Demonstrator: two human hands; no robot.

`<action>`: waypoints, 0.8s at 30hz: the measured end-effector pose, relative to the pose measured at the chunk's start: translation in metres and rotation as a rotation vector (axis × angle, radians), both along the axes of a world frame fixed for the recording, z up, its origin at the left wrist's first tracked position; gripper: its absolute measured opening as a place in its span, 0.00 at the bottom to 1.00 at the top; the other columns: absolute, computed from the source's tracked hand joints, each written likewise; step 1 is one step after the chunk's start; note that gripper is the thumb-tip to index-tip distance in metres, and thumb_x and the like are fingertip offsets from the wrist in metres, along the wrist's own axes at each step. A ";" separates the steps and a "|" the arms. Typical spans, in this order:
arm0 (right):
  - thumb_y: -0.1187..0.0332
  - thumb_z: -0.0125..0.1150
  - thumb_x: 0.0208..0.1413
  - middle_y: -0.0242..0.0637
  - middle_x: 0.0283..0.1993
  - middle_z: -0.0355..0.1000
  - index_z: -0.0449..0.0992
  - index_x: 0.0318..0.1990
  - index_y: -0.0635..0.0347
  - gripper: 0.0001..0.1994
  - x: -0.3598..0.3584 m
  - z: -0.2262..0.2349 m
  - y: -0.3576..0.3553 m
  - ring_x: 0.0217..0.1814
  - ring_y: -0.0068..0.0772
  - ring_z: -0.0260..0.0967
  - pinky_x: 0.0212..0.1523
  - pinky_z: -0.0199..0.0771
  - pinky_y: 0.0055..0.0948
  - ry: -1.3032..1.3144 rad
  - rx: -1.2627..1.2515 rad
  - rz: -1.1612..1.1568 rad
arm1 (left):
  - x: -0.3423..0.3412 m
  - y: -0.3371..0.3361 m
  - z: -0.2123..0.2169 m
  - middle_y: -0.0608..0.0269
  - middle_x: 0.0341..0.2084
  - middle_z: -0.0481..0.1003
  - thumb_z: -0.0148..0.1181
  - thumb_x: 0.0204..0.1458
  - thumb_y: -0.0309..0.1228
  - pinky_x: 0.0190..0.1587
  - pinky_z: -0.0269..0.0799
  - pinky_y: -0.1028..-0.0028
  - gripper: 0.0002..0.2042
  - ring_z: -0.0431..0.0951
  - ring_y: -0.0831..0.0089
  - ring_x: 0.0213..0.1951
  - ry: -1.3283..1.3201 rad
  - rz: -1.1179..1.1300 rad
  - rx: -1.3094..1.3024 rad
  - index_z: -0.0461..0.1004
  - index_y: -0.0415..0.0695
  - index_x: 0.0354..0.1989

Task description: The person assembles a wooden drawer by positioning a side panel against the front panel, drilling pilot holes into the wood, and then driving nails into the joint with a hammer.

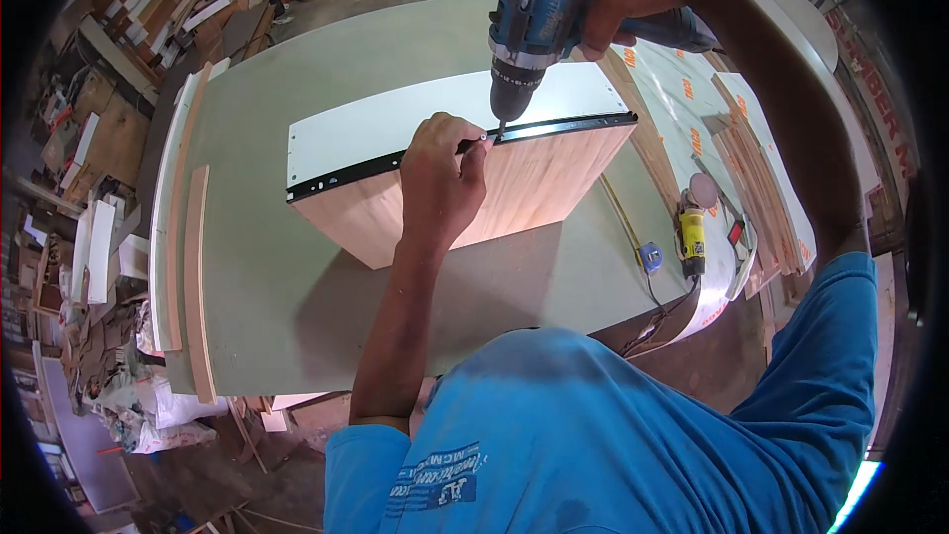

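The right hand (pixel 633 0) is closed around the grip of a blue cordless drill (pixel 539 10), held nose-down so its bit meets a small screw (pixel 486 137) at the black drawer slide (pixel 465 153). That slide runs along the top edge of a wooden panel (pixel 494 198) standing on the pale green workbench (pixel 297 267), with a white board (pixel 415 124) behind it. Its long axis goes from lower left to upper right across the view, and the drill comes down almost square to it. The left hand (pixel 442 178) is the nearer one: it rests on the panel's edge just left of the bit, fingers curled and thumb and forefinger pinched at the screw (whether they actually grip it or only steady it is hard to tell). Well apart on the right lie a yellow power tool (pixel 692 232) and a blue tape measure (pixel 649 257)
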State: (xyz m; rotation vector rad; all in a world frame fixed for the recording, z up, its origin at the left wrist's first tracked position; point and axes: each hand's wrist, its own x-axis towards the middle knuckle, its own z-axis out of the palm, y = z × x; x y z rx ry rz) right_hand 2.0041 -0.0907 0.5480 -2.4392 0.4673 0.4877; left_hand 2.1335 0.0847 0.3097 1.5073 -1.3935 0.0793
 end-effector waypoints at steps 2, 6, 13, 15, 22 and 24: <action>0.72 0.72 0.44 0.43 0.47 0.76 0.78 0.51 0.63 0.22 -0.001 -0.001 0.001 0.47 0.34 0.70 0.48 0.68 0.31 -0.010 -0.020 -0.010 | 0.003 0.001 0.006 0.57 0.30 0.76 0.63 0.51 0.23 0.39 0.73 0.67 0.03 0.78 0.64 0.34 0.000 -0.010 0.015 0.75 0.38 0.31; 0.71 0.73 0.43 0.42 0.43 0.77 0.79 0.48 0.63 0.21 -0.002 0.000 0.005 0.41 0.31 0.70 0.41 0.69 0.30 -0.022 -0.053 -0.026 | 0.012 0.001 0.016 0.57 0.32 0.78 0.63 0.51 0.25 0.43 0.73 0.70 0.05 0.80 0.68 0.36 0.254 -0.067 0.159 0.77 0.36 0.32; 0.69 0.75 0.41 0.40 0.36 0.77 0.81 0.42 0.63 0.18 -0.005 0.001 0.006 0.30 0.26 0.71 0.30 0.70 0.27 -0.041 -0.083 -0.059 | 0.017 -0.016 0.027 0.55 0.32 0.81 0.65 0.50 0.23 0.45 0.77 0.71 0.05 0.82 0.69 0.37 0.213 -0.293 0.228 0.78 0.34 0.33; 0.69 0.75 0.40 0.39 0.34 0.78 0.81 0.41 0.63 0.18 -0.006 0.001 0.005 0.27 0.25 0.71 0.26 0.70 0.26 -0.044 -0.091 -0.071 | 0.016 -0.020 0.028 0.54 0.32 0.81 0.65 0.49 0.22 0.45 0.78 0.71 0.05 0.82 0.69 0.36 0.229 -0.320 0.258 0.78 0.34 0.33; 0.71 0.76 0.40 0.39 0.33 0.79 0.82 0.41 0.63 0.17 -0.016 -0.005 -0.001 0.26 0.25 0.74 0.24 0.74 0.25 -0.075 -0.065 -0.087 | 0.013 -0.023 0.024 0.57 0.29 0.82 0.67 0.48 0.24 0.40 0.77 0.72 0.05 0.83 0.70 0.34 0.150 -0.264 0.236 0.78 0.36 0.30; 0.72 0.76 0.40 0.39 0.33 0.79 0.81 0.41 0.63 0.18 -0.026 -0.006 -0.009 0.27 0.26 0.75 0.25 0.75 0.25 -0.087 -0.048 -0.102 | 0.012 -0.024 0.024 0.58 0.28 0.81 0.67 0.47 0.24 0.39 0.77 0.73 0.05 0.82 0.71 0.32 0.132 -0.267 0.217 0.78 0.36 0.29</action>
